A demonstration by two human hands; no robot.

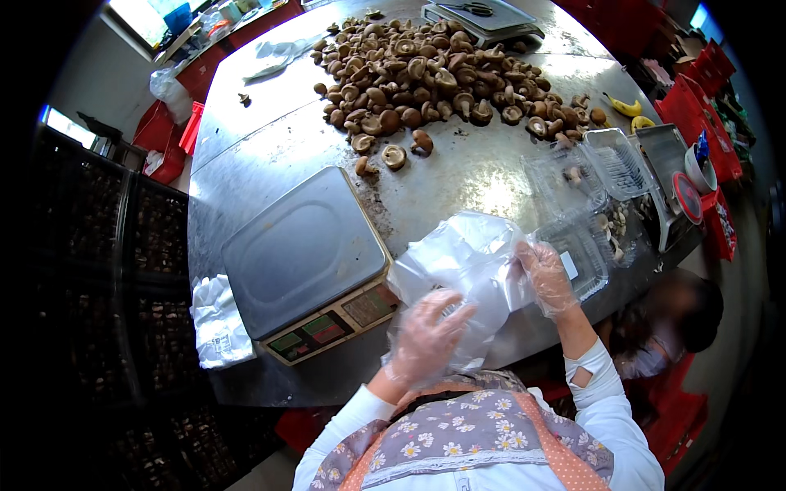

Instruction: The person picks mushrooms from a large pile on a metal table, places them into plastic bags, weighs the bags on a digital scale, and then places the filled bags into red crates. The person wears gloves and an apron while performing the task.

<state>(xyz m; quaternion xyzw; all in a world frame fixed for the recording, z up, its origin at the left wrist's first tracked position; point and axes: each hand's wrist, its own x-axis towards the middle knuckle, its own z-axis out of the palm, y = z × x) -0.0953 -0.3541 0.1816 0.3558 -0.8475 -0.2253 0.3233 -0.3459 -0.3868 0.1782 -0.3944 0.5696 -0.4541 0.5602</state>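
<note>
A clear plastic bag (473, 258) is spread in front of me at the table's near edge. My right hand (549, 276), in a thin clear glove, pinches the bag's right side. My left hand (430, 337), gloved the same way, is over the bag's near left part with its fingers apart; its thumb is hidden. Left of the bag stands a digital scale (307, 251) with a bare metal platform. Folded white plastic bags (221, 322) lie at the scale's left side. Beyond is a large heap of shiitake mushrooms (417, 73), a few lying loose toward me.
The metal table (264, 141) also holds a second scale (485, 21) with scissors (470, 8), clear plastic trays (577, 258), bananas (623, 105) and a third scale (666, 159). A person (669, 319) is low at the right edge. Red crates (700, 116) stand beyond.
</note>
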